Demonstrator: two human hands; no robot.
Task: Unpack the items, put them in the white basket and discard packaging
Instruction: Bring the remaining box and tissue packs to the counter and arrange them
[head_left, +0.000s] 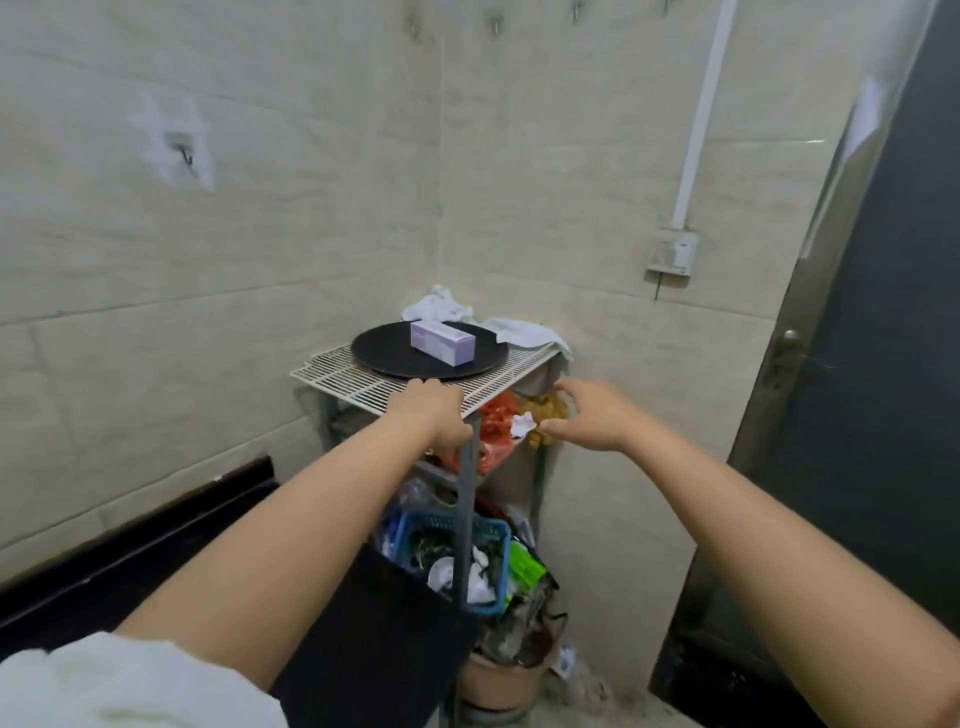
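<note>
Where both grips reach, purple box beyond.

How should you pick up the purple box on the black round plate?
Grip the purple box across its two long sides, coming down from above. It lies flat on the black round plate with its top bare and nothing beside it, so probably either hand could pinch it.

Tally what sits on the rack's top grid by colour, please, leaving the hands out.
Purple: 1, the box
Black: 1, the round tray under the box
White: 2, the crumpled cloths at the back corner
Total: 4
</note>
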